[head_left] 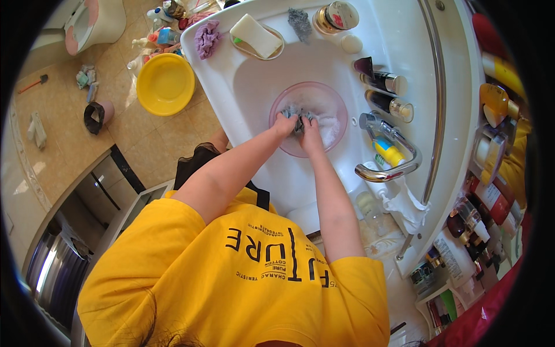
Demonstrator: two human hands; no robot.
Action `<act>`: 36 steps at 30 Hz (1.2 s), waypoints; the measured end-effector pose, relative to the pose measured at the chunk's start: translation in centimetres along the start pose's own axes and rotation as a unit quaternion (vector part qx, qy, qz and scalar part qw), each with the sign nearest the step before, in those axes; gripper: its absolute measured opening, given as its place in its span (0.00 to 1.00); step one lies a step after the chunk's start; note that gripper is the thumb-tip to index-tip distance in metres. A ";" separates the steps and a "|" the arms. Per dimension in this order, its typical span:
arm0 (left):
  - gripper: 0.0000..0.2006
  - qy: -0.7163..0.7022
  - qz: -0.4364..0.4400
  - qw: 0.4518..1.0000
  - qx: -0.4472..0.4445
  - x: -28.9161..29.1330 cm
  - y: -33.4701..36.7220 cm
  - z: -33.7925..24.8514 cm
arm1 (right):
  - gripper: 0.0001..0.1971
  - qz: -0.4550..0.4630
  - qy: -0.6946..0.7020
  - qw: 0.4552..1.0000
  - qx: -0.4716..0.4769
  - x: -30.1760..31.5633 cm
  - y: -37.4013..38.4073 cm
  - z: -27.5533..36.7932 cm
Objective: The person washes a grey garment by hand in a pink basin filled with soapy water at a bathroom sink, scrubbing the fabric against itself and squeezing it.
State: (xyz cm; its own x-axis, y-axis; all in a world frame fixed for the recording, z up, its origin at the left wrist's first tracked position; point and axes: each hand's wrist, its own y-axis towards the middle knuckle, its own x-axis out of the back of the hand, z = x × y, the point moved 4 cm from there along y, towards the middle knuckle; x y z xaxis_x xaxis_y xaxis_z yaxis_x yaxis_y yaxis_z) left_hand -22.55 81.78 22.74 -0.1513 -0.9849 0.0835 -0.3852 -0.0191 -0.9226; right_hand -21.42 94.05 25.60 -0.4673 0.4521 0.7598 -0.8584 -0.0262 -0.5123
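Note:
A translucent pink basin (280,104) stands in the white sink (254,75), holding sudsy water with white foam (329,130). Inside it, my left hand (284,124) and my right hand (310,132) are side by side, fingers curled round a wet, dark grey cloth (299,120). The cloth is bunched up between them, and part of it is hidden by my fingers and the suds. Both forearms reach over the sink's near edge.
A curved chrome faucet (399,170) juts in from the right. Along the rim are a soap bar (256,36) on a dish, a purple scrubber (207,39), a grey scrubber (299,24) and several bottles and jars. A yellow basin (165,85) sits on the floor at left.

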 end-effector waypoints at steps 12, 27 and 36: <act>0.23 -0.300 0.245 0.912 0.138 0.5 -1.5 -3.3 | 0.14 -0.136 0.238 0.961 0.025 5.7 -1.7 8.8; 0.23 -0.208 0.241 0.943 0.101 0.7 -4.3 -4.0 | 0.13 -0.209 0.163 0.964 -0.035 8.5 -5.2 12.6; 0.19 -0.238 0.190 0.952 -0.009 2.3 -7.9 -5.0 | 0.14 -0.284 0.237 0.926 -0.079 9.0 -5.5 8.7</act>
State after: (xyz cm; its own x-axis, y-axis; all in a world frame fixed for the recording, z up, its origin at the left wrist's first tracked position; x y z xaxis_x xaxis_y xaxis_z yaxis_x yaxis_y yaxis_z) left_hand -24.46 80.57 32.07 0.1453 -0.8861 -0.4402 -0.4012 0.3539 -0.8449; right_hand -22.74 90.53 38.79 0.2266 0.6941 0.6833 -0.8782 0.4490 -0.1649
